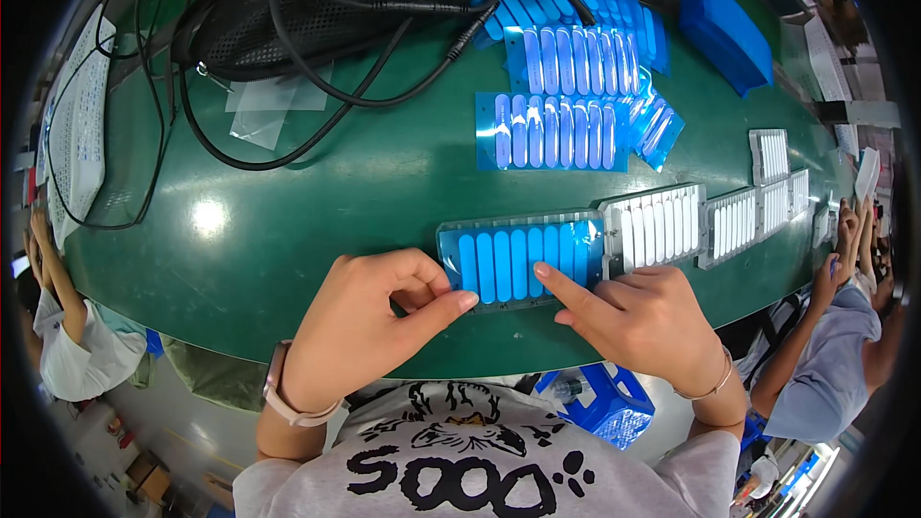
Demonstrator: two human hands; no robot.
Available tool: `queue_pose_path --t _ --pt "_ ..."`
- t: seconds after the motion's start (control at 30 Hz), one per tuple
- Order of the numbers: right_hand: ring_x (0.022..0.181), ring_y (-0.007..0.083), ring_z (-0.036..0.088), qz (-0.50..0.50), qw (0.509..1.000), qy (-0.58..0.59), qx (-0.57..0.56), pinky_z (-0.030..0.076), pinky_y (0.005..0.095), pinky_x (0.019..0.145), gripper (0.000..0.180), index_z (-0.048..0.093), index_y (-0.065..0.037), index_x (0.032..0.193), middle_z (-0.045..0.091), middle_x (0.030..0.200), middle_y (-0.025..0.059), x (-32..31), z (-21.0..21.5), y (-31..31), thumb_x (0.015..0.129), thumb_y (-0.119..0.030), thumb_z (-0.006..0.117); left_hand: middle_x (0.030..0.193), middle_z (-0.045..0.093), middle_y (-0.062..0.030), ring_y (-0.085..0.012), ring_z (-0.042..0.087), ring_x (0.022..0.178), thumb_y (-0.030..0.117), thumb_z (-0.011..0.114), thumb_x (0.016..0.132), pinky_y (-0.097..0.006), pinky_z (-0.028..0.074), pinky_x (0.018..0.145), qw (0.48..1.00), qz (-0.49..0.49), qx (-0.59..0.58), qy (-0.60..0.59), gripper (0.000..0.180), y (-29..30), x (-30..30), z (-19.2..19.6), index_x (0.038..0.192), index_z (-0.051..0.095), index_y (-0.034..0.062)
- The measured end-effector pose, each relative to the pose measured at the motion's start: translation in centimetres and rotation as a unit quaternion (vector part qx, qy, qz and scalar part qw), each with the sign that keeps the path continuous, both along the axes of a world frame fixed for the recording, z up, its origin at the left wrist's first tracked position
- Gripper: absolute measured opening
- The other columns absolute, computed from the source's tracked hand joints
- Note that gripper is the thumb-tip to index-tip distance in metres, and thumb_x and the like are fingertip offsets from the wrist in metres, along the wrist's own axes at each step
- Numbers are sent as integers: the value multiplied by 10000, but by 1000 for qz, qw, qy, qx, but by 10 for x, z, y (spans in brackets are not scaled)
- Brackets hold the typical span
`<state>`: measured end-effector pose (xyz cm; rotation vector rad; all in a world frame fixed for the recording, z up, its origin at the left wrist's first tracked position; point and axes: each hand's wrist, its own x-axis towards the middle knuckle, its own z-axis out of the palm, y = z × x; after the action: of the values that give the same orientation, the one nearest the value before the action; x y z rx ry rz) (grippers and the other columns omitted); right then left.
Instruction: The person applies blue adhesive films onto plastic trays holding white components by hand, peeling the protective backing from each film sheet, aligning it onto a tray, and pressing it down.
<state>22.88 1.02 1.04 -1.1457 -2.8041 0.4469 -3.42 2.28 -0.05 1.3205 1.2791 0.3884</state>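
Note:
A blue film sheet with a row of long rounded strips (496, 264) lies over a clear tray (444, 230) near the table's front edge. My left hand (369, 312) is closed at the sheet's lower left corner, thumb and forefinger pinching its edge. Above the strips, my right hand (638, 321) stretches its index finger onto the middle of the sheet; its other fingers are curled and hold nothing. Just right of that tray sits another tray with white strips (657, 228), touching or nearly touching it.
More trays of white strips (734, 225) run off to the right. Beyond my hands lie several blue sheets with strips (556, 132) and a blue block-shaped holder (724, 34). A black mesh bag (249, 34) and black cables (288, 161) spread over the far left. Other people work at both sides.

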Motion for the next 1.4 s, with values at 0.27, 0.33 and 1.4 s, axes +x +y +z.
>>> queue_pose_path --t 0.27,0.33,1.4 --pt "385 166 427 -56 998 5 -29 355 313 402 505 618 -130 1269 384 461 -12 -4 -1 -6 781 -192 732 633 661 -74 -90 645 583 49 696 837 -172 417 479 984 85 -90 -125 144 -3 5 7 744 595 5" --pt "383 171 430 -58 998 10 -34 357 315 402 503 618 -132 1269 386 458 -6 -5 0 -6 783 -194 732 670 676 -67 -81 661 646 78 701 846 -169 455 512 982 78 -127 -120 134 -2 1 6 776 632 -14" --pt "351 118 427 -73 996 -47 -23 354 284 366 527 565 -137 1326 403 445 -33 -8 5 -12 853 -342 671 611 489 -58 -199 495 518 400 781 758 -341 401 484 928 10 224 298 500 10 34 -3 955 488 47"
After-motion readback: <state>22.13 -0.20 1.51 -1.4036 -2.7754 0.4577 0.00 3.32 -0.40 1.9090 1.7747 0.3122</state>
